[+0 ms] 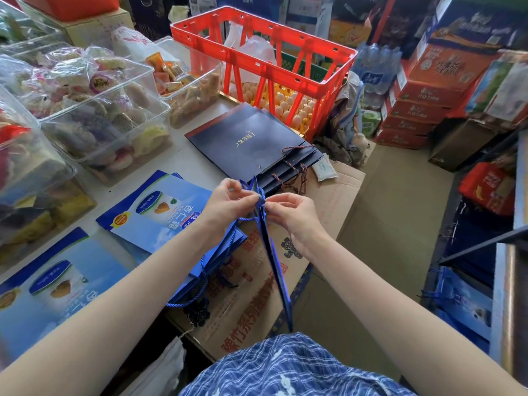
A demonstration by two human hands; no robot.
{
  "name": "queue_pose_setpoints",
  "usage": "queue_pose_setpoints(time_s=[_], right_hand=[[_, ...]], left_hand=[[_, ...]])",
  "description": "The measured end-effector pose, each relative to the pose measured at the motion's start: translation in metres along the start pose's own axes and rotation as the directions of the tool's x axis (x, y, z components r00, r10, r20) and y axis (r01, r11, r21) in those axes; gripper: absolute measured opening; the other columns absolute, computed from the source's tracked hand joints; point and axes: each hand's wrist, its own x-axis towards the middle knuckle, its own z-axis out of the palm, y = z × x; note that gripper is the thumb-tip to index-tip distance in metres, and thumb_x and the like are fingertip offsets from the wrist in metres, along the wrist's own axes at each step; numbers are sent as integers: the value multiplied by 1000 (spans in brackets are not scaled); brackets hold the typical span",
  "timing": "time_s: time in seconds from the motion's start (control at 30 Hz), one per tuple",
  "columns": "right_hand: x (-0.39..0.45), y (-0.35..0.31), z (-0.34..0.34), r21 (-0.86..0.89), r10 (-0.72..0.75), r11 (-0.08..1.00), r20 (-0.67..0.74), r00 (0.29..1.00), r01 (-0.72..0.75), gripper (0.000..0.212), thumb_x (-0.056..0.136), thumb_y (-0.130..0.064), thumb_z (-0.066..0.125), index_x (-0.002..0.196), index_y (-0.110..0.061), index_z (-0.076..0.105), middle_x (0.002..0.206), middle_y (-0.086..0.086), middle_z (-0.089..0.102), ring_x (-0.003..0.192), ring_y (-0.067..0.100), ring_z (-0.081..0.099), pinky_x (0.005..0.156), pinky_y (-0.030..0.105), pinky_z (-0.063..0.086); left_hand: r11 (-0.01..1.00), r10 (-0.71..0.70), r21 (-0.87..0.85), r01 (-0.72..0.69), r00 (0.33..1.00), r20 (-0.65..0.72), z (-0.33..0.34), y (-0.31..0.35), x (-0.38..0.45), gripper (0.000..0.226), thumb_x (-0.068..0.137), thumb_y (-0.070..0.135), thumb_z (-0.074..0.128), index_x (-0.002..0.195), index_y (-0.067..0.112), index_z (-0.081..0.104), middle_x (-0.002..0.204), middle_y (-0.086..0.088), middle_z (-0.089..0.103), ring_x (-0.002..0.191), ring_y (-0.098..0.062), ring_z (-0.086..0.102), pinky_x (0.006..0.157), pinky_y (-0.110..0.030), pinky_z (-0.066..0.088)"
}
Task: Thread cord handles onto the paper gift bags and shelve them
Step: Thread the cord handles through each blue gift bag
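Red crate (337, 57) over egg trays (285, 105); clear snack tubs (108, 110) left.

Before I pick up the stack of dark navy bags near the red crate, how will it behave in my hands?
The navy bags lie folded flat, so each is probably light and bends easily. They are fanned out, not squared, so the stack may slide apart when lifted. Their cord handles hang loose at the near edge and could snag.

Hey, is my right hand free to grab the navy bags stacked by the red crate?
Probably not yet: the right hand is pinching the blue cord at the held bag. The navy bags lie unobstructed just ahead.
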Motion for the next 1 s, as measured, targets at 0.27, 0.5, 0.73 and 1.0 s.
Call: queue_pose_setpoints(time_s=[0.27,0.5,0.73,1.0], right_hand=[[3,-4,-1,-74,22,997,108,994,-14,13,83,3,65,77,-8,67,70,5,66,57,4,63,59,15,51],[4,0,-9,-35,-36,998,193,980,44,17,86,4,60,82,-10,68,81,5,68,71,8,65,69,18,51],[9,0,-17,51,-37,998,238,971,26,16,85,8,59,82,-6,67,81,6,70,76,15,67,77,22,56],[18,-12,-25,-213,-95,960,361,928,181,20,83,7,62,81,-12,70,78,3,70,76,14,66,78,24,55]], left_hand=[[908,226,358,-216,974,16,-6,6,-1,38,77,1,71,80,18,37,79,-3,69,68,-26,64,68,-34,54],[963,63,258,-75,997,54,-9,5,8,31,79,-2,69,81,14,44,79,-8,67,74,-22,62,77,-31,52],[980,12,191,-52,979,206,-11,3,10,17,83,-1,63,76,11,54,73,-5,66,65,-15,57,64,-17,51],[984,-74,176,30,966,249,-15,8,9,15,83,-1,63,75,10,56,74,-3,66,66,-9,63,62,-17,52]])
